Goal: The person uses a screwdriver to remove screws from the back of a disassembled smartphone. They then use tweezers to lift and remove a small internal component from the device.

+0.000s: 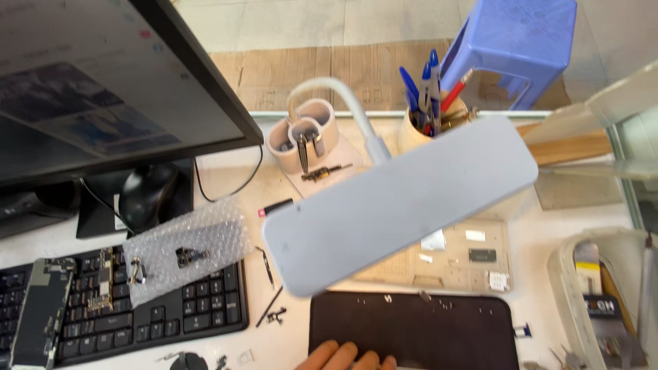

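At the bottom edge, fingertips of one hand (346,358) rest on the near rim of a dark mat (411,329); which hand it is, and whether its grip is apart or together, cannot be told. Directly above the hand hangs a grey lamp head (401,205). Left of the hand lies a black keyboard (171,315) bearing a bubble-wrap sheet (188,250) with small parts and a phone frame (41,312). Beyond it stands a monitor (103,82). Far above, a pen cup (428,113) sits on the tabletop (548,240).
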